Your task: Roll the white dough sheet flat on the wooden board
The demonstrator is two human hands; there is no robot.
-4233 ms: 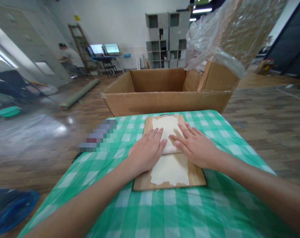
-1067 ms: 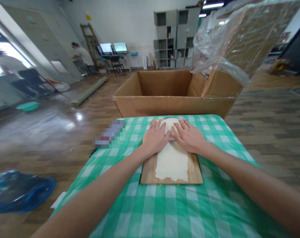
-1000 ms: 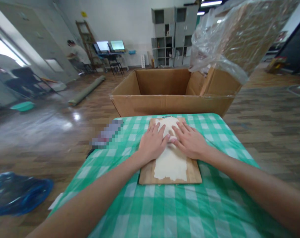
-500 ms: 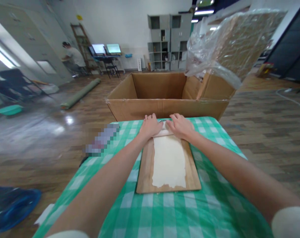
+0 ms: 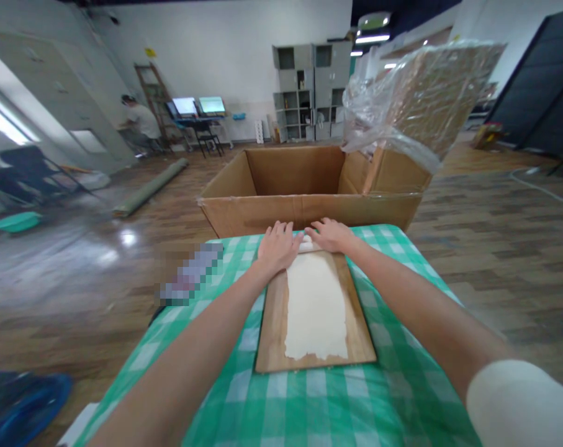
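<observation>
A pale sheet of rolled-out dough (image 5: 315, 310) with ragged edges lies lengthwise on a wooden board (image 5: 272, 335). At the sheet's far end is a whitish roll (image 5: 308, 246), partly hidden by my hands; whether it is rolled-up dough or a pin cannot be made out. My left hand (image 5: 279, 247) rests at the roll's left end, fingers stretched forward and thumb pointing inward. Over its right end lies my right hand (image 5: 330, 235), fingers extended toward the left and away from me. Neither hand is visibly wrapped round anything.
A green-and-white checked cloth (image 5: 309, 410) covers the table. Directly beyond its far edge stands a large open cardboard box (image 5: 309, 211), with a plastic-wrapped package (image 5: 434, 93) leaning at its right. A blurred-out flat object (image 5: 192, 273) lies at the table's left edge. A person (image 5: 141, 118) sits far left.
The camera view has tilted slightly, so the scene sits lower. My hands have shifted slightly on the roll, and less of the roll shows between them.
</observation>
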